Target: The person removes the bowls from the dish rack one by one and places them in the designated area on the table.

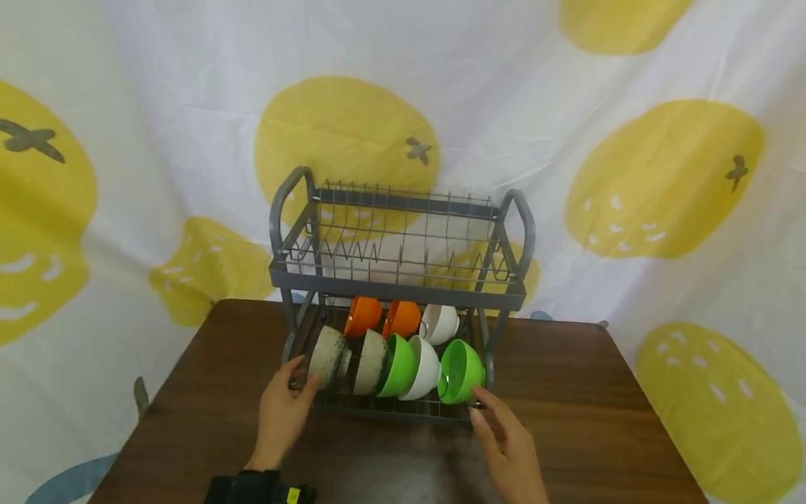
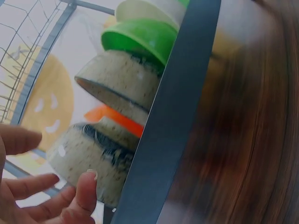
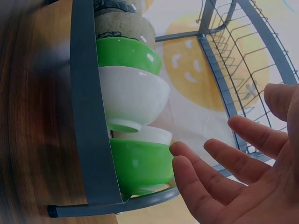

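Bowls stand tilted on their sides in the lower tier of a grey two-tier dish rack (image 1: 397,285). At the front left is a speckled stoneware bowl (image 1: 326,355); my left hand (image 1: 281,413) is beside it, fingers loosely bent and holding nothing. Whether a fingertip touches that bowl I cannot tell. A second speckled bowl (image 1: 370,364), a green bowl (image 1: 399,367) and a white bowl (image 1: 425,369) follow to the right. My right hand (image 1: 513,448) is spread near the green bowl (image 3: 142,163) at the right end, with nothing in its grasp.
Behind the front row sit two orange bowls, one at the left (image 1: 363,316) and one beside it (image 1: 403,318), plus a white bowl (image 1: 443,323). The rack's wire upper tier (image 1: 403,241) overhangs them. A lemon-print cloth (image 1: 491,126) hangs behind the brown table (image 1: 567,392).
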The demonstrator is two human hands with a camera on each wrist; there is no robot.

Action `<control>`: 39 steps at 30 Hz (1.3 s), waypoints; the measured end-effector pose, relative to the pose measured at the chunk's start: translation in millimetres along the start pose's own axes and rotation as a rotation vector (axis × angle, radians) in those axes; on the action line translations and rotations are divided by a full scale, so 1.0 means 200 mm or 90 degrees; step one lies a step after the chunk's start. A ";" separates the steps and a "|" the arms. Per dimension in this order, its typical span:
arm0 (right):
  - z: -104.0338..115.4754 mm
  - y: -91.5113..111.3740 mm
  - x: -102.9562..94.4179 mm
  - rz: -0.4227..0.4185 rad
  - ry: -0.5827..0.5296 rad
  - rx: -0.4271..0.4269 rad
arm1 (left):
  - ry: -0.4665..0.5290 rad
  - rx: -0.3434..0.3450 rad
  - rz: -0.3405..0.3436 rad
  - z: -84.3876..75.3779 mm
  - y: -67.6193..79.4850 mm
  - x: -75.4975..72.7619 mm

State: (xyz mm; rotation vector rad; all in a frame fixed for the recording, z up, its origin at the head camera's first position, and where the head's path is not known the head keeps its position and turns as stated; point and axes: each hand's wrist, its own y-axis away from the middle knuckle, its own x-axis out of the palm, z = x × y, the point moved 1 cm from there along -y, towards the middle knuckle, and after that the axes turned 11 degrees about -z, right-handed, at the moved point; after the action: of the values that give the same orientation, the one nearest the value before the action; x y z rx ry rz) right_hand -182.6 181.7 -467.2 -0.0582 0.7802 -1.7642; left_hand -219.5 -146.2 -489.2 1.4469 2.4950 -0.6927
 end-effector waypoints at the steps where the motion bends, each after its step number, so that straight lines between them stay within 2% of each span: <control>1: 0.00 0.00 0.01 -0.002 -0.004 -0.005 | -0.001 -0.023 0.006 0.00 0.00 0.00; 4: 0.01 0.00 0.03 0.002 -0.018 -0.010 | 0.016 -0.085 0.027 0.00 0.00 0.02; 6: 0.02 0.00 0.04 0.009 -0.028 -0.016 | 0.034 -0.111 0.035 0.01 0.00 0.04; 13: 0.05 -0.01 0.13 0.045 -0.054 -0.060 | 0.138 -0.145 0.049 0.00 -0.02 0.06; 15: 0.05 0.00 0.15 0.049 -0.052 -0.054 | 0.185 -0.172 0.065 0.00 -0.03 0.06; 19: 0.06 0.00 0.18 0.061 -0.063 -0.005 | 0.259 -0.213 0.091 0.01 -0.04 0.09; 24: 0.10 -0.02 0.22 0.105 -0.084 0.061 | 0.280 -0.241 0.058 0.01 -0.06 0.11; 27: 0.12 -0.03 0.23 0.146 -0.083 0.080 | 0.325 -0.262 0.032 -0.01 -0.06 0.11; 34: 0.17 -0.01 0.26 0.178 -0.091 0.075 | 0.392 -0.294 0.005 -0.02 -0.06 0.08; 39: 0.18 0.01 0.29 0.198 -0.109 0.078 | 0.410 -0.320 0.017 -0.01 -0.06 0.08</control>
State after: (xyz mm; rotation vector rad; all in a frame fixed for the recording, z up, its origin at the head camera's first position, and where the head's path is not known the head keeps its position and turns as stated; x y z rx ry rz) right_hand -186.2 113.6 -460.5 -0.0046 0.5252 -1.4851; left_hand -237.1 -138.6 -489.6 1.6605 2.7676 0.4735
